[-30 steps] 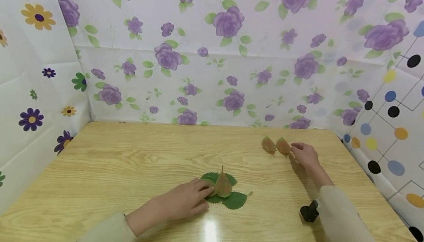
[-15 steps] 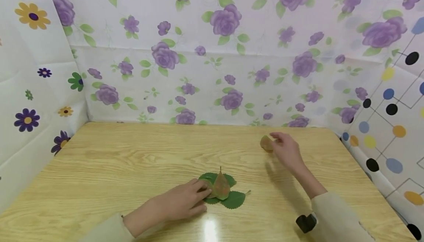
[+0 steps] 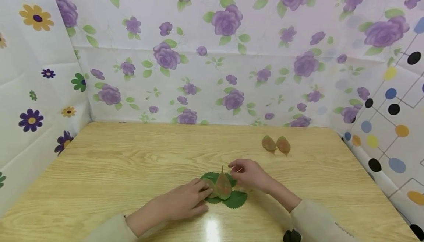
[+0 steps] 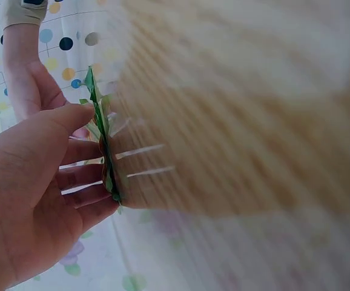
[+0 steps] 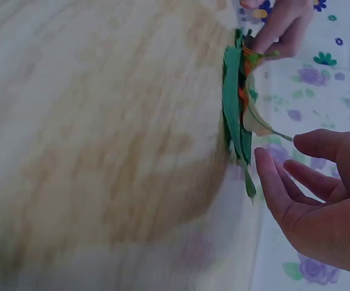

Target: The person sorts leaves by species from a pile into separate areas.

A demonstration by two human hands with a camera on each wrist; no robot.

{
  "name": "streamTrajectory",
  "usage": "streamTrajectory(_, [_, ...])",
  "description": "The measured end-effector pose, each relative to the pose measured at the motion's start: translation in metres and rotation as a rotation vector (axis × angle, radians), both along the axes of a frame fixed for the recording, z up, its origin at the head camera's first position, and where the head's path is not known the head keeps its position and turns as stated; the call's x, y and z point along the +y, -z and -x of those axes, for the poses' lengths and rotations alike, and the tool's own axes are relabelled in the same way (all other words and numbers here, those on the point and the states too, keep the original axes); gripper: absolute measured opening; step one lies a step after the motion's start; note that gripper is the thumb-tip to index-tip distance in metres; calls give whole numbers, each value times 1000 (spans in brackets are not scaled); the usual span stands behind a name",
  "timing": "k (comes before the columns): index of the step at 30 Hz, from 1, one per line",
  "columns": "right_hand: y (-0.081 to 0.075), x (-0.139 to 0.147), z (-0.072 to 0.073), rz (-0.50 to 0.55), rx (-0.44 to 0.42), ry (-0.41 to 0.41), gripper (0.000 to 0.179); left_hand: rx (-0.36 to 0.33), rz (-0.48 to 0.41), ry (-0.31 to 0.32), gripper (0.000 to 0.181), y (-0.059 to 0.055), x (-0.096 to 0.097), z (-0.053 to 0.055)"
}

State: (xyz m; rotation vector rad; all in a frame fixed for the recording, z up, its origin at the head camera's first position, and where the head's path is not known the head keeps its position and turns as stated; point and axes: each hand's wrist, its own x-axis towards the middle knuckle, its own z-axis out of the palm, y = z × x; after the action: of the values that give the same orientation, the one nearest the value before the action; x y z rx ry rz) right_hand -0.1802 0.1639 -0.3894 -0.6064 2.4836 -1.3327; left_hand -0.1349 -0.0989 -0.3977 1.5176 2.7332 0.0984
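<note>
Several green serrated leaves [image 3: 236, 200] lie overlapped on the wooden table, with a reddish-green leaf [image 3: 223, 187] on top, its stem pointing away and lifted off the pile. My left hand [image 3: 185, 200] rests its fingertips on a second reddish-green leaf [image 3: 208, 187] at the pile's left side, partly covering it. In the left wrist view the fingers lie nearly straight against the leaf edges. Beside the stem is my right hand [image 3: 250, 175], thumb and fingers apart. The right wrist view has the thumb tip right at the end of the stem [image 5: 282, 136], fingertips below it.
Two more reddish-green leaves [image 3: 269, 143] lie side by side at the table's back right. Floral and dotted sheets [image 3: 212, 69] stand behind and beside the wooden table [image 3: 139, 153]. A black device [image 3: 292, 235] sits under the right sleeve.
My right hand has come from the two leaves at the back right, forward and left to the pile. Those two leaves remain there. The left hand has stayed in place.
</note>
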Motion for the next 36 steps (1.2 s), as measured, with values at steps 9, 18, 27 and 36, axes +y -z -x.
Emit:
streamTrajectory(9, [4,-13,-2,-8,-72,-66,33,-17,-26,3,46,3,0,2])
streamTrajectory(18, [10,-21,-4,-73,19,-72,36,-29,-67,4,44,5,2,2])
streamTrajectory(27, [11,-23,-3,-66,53,-51,32,-49,-80,-11,42,3,1,1])
streamTrajectory(36, [1,-22,0,-13,76,44,20,-27,-75,-13,42,2,0,1])
